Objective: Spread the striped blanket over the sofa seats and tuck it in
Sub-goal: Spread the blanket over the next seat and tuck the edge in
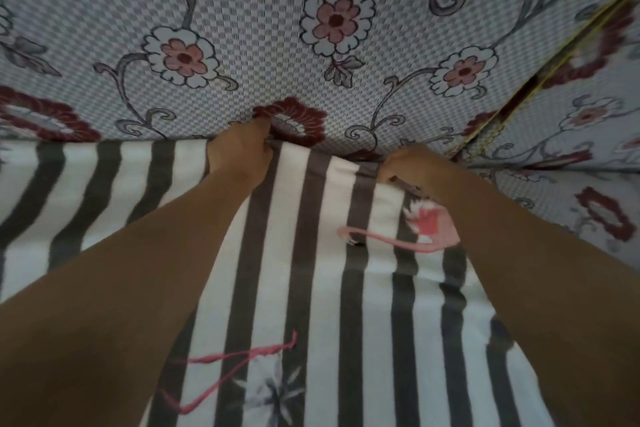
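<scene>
The striped blanket (311, 270), white with dark grey stripes and pink flamingo prints, lies over the sofa seat from the left edge to about two thirds across. Its far edge meets the floral sofa backrest (263, 45). My left hand (240, 152) is at that crease, fingers pushed down between backrest and seat with the blanket's edge; the fingertips are hidden. My right hand (412, 166) sits further right at the same edge, its fingers curled round a fold of the blanket.
To the right, a second floral back cushion (581, 87) joins the first at a dark gap with yellow piping (519, 94). Uncovered floral seat fabric (571, 204) shows at the right beyond the blanket's edge.
</scene>
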`<state>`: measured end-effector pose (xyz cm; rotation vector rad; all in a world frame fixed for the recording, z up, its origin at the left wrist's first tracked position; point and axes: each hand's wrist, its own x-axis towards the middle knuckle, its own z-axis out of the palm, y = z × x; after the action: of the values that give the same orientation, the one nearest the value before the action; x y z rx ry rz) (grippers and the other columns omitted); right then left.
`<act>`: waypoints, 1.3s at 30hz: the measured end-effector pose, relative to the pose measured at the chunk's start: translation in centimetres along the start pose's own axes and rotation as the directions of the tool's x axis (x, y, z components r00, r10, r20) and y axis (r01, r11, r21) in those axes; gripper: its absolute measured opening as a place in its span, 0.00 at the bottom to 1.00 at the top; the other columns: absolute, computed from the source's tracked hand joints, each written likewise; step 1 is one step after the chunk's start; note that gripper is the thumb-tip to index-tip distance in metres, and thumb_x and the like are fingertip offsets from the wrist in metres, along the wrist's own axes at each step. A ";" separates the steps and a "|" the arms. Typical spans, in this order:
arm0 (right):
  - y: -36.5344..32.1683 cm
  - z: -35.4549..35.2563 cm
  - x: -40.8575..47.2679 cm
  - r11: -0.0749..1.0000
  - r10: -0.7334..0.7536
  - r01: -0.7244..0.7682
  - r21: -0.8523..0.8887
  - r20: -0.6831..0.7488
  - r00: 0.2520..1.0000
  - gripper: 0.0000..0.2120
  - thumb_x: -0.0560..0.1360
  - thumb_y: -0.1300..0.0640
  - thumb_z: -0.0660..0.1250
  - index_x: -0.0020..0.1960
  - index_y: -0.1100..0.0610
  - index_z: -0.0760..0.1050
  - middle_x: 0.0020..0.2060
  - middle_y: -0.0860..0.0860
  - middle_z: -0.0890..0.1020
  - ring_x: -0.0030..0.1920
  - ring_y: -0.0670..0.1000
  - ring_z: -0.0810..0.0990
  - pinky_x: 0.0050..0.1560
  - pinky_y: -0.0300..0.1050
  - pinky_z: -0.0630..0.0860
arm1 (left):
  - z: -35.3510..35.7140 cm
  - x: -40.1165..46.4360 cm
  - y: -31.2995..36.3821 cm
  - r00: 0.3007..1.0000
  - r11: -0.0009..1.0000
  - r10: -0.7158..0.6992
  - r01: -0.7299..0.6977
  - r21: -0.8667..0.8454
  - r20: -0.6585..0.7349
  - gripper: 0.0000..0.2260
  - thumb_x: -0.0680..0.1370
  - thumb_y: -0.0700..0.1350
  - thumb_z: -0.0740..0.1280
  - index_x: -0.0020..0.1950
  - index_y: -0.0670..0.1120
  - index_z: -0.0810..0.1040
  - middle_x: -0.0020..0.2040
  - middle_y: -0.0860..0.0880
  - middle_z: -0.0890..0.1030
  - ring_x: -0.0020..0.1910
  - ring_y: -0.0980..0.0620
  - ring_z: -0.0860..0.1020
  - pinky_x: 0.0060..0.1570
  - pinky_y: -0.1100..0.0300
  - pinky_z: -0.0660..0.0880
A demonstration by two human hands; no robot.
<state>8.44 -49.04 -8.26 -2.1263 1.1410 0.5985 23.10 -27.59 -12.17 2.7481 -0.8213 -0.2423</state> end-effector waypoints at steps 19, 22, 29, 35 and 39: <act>-4.8 10.1 -1.9 0.868 -0.405 0.235 -0.437 -0.351 0.844 0.28 0.72 0.61 0.62 0.70 0.65 0.61 0.66 0.64 0.68 0.64 0.64 0.69 0.67 0.55 0.66 | 1.4 -2.4 -2.5 0.935 0.981 0.135 -0.081 -0.174 0.328 0.21 0.77 0.50 0.61 0.70 0.51 0.68 0.69 0.46 0.70 0.67 0.43 0.70 0.66 0.51 0.68; -9.9 14.4 -4.7 0.693 -0.657 0.536 -0.482 -0.118 0.744 0.23 0.75 0.57 0.62 0.69 0.60 0.65 0.66 0.58 0.69 0.66 0.60 0.68 0.68 0.53 0.65 | -1.3 -4.1 -7.3 0.998 0.992 0.021 -0.013 -0.124 0.062 0.16 0.75 0.43 0.61 0.63 0.48 0.75 0.61 0.45 0.76 0.60 0.42 0.75 0.57 0.52 0.74; -18.6 21.6 -3.0 0.725 -0.605 0.564 -0.394 0.025 0.796 0.27 0.80 0.42 0.52 0.75 0.50 0.55 0.74 0.53 0.61 0.73 0.57 0.59 0.72 0.61 0.57 | -3.4 -5.2 -22.6 0.932 0.947 -0.287 0.242 0.211 0.219 0.24 0.78 0.58 0.53 0.74 0.58 0.57 0.75 0.51 0.61 0.74 0.43 0.59 0.72 0.40 0.55; -18.1 23.8 -1.9 0.659 -0.638 0.435 -0.614 -0.148 0.756 0.29 0.75 0.36 0.49 0.72 0.47 0.60 0.68 0.52 0.66 0.67 0.58 0.66 0.65 0.60 0.64 | -0.9 -3.0 -24.9 0.943 0.953 -0.249 0.199 0.227 0.222 0.28 0.72 0.66 0.46 0.71 0.61 0.58 0.75 0.52 0.61 0.73 0.43 0.58 0.70 0.44 0.56; -18.3 24.2 -0.8 0.627 -0.673 0.443 -0.641 -0.160 0.722 0.30 0.75 0.36 0.49 0.72 0.49 0.62 0.68 0.52 0.67 0.67 0.58 0.66 0.65 0.60 0.65 | -0.4 -2.0 -25.9 0.956 0.964 -0.213 0.173 0.203 0.200 0.30 0.68 0.69 0.44 0.67 0.61 0.63 0.73 0.51 0.64 0.71 0.43 0.63 0.68 0.48 0.59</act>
<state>21.39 -23.60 -18.53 -3.0463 0.3763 0.2057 34.79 -5.52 -19.23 3.0187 -0.6522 -0.5449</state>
